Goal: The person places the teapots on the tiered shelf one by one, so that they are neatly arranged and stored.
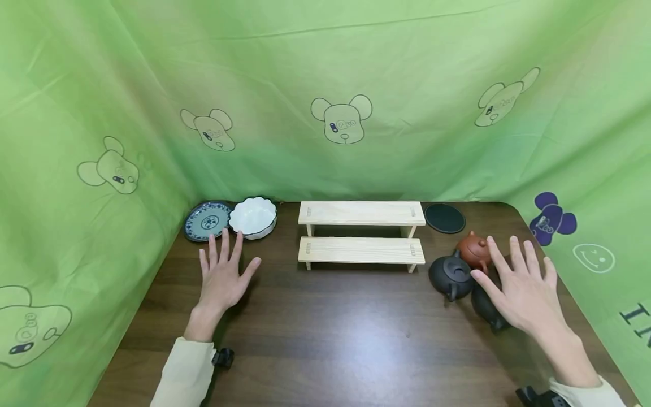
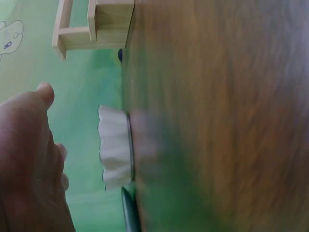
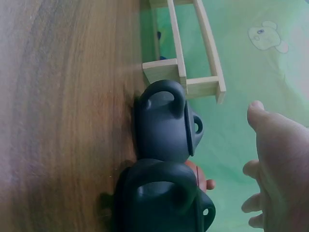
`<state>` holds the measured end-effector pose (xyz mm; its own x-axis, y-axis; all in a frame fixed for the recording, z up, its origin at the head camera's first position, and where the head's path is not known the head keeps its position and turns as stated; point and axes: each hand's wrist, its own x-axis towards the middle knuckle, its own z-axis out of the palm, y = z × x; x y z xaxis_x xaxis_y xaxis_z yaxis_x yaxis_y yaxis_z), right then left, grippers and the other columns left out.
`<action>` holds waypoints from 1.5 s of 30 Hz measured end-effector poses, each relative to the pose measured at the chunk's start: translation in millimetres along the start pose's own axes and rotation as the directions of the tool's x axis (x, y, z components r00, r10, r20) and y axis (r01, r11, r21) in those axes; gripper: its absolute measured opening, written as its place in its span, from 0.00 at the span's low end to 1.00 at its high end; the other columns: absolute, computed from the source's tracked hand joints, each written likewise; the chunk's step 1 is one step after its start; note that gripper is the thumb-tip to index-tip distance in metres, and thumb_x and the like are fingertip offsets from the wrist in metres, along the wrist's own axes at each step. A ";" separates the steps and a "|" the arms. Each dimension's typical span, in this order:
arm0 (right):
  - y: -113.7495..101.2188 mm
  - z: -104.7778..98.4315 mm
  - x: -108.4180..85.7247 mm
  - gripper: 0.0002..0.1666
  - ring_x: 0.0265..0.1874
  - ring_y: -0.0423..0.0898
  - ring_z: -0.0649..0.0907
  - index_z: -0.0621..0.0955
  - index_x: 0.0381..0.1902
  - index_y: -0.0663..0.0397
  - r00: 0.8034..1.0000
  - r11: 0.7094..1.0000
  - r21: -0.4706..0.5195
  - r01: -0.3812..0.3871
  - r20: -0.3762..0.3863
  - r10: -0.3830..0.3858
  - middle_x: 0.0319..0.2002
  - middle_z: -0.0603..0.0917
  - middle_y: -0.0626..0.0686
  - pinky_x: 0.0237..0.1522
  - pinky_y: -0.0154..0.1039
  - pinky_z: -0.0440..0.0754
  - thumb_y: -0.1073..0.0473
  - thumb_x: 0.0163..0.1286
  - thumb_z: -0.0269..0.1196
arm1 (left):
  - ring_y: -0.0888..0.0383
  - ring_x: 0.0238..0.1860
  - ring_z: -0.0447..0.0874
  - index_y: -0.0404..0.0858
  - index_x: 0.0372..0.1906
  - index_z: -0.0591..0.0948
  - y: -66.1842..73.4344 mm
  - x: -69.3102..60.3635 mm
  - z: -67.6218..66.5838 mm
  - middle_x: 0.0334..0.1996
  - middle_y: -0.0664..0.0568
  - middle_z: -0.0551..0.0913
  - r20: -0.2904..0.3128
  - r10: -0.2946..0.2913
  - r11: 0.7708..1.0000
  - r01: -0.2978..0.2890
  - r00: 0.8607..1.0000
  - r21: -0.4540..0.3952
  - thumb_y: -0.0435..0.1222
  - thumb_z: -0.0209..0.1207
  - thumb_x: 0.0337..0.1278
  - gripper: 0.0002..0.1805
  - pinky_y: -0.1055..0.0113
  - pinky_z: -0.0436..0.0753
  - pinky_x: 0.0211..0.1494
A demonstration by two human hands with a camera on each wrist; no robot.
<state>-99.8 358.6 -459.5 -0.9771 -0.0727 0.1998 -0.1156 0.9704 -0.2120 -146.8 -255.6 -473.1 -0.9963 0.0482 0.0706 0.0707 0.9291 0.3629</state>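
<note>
My left hand hovers with spread fingers over the left of the table, just in front of a white scalloped bowl and a blue patterned plate. It holds nothing. On the other side, my right hand is held spread above the teapots, apart from them in the right wrist view. Beneath and beside it stand a dark teapot, a reddish-brown teapot and a second dark teapot, partly hidden by that hand in the head view.
A two-step pale wooden stand is at the middle back of the brown table. A dark round coaster lies to the right of it. Green printed cloth hangs around the back and sides.
</note>
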 end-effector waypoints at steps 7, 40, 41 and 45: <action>-0.8 4.7 -7.6 0.45 0.82 0.81 0.52 0.55 0.91 0.52 0.998 0.999 0.040 -0.019 -0.064 0.022 0.81 0.56 0.82 0.77 0.87 0.44 0.36 0.90 0.50 | 0.30 0.88 0.20 0.39 0.92 0.48 10.7 -3.9 13.3 0.90 0.33 0.35 0.001 0.007 0.996 -0.007 1.000 -0.089 0.57 0.48 0.89 0.44 0.27 0.27 0.88; 4.2 19.1 -39.6 0.22 0.63 0.77 0.79 0.87 0.65 0.62 0.764 0.869 0.449 -0.210 -0.479 0.433 0.63 0.85 0.73 0.61 0.60 0.72 0.61 0.79 0.62 | 0.47 0.68 0.83 0.42 0.74 0.81 37.7 23.1 100.0 0.70 0.41 0.81 -0.184 0.016 0.540 -0.164 0.983 -0.826 0.47 0.58 0.88 0.23 0.62 0.88 0.68; 5.4 20.1 -39.3 0.21 0.65 0.68 0.82 0.88 0.64 0.62 0.748 0.862 0.461 -0.212 -0.490 0.447 0.62 0.86 0.72 0.61 0.52 0.73 0.61 0.79 0.63 | 0.47 0.67 0.84 0.40 0.74 0.81 39.8 22.4 99.3 0.70 0.39 0.80 -0.179 0.015 0.504 -0.162 0.984 -0.848 0.46 0.58 0.88 0.23 0.62 0.89 0.67; 10.8 24.0 -37.3 0.19 0.57 0.26 0.80 0.90 0.61 0.60 0.697 0.831 0.515 -0.210 -0.517 0.497 0.53 0.90 0.37 0.55 0.22 0.66 0.63 0.78 0.65 | 0.40 0.68 0.82 0.32 0.73 0.78 54.0 17.1 87.5 0.71 0.30 0.77 -0.143 -0.004 0.399 -0.129 0.990 -0.908 0.41 0.56 0.89 0.22 0.62 0.89 0.68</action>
<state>-69.0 366.3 -492.2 -0.6458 0.5509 0.5286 0.0175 0.7028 -0.7111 -164.1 -172.4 -533.6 -0.9795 -0.0087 0.2011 0.2007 0.0316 0.9791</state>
